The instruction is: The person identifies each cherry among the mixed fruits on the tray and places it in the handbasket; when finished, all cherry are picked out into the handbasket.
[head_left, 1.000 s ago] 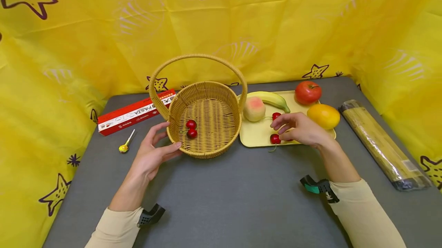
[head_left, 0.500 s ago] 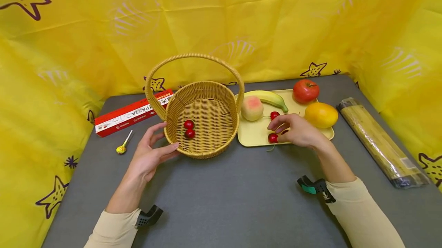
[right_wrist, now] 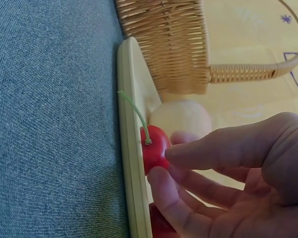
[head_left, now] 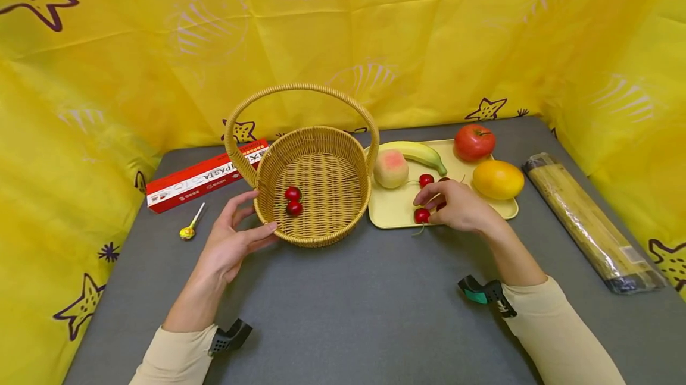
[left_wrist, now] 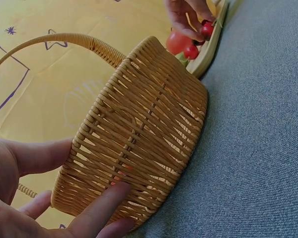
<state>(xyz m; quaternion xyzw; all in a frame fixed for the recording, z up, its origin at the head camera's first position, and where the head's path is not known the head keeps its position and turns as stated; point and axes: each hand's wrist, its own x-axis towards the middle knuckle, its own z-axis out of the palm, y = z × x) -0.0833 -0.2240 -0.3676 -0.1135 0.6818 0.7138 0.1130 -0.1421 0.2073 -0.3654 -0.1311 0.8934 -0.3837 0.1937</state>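
Left hand [head_left: 234, 242], fingers spread, touches tan wicker basket [left_wrist: 154, 114]; right hand [head_left: 463, 206], half-curled at glossy red cherry [right_wrist: 155, 151], grip unclear. Pale-yellow rectangular tray's [head_left: 387, 209] near edge adjoins; grey cloth tabletop [head_left: 343, 307] stretches in front.

Red-and-white box [head_left: 206, 177] near far left corner of tabletop [head_left: 343, 319]; lollipop [head_left: 189, 229] near left edge; plastic-wrapped packet [head_left: 589, 221] along right edge; yellow patterned cloth [head_left: 300, 34] beyond far edge.

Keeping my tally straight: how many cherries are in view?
6: two cherries in the wicker basket; four on the pale yellow tray, one touching the right hand, one near the peach, two partly covered by that hand. More may be hidden behind it.
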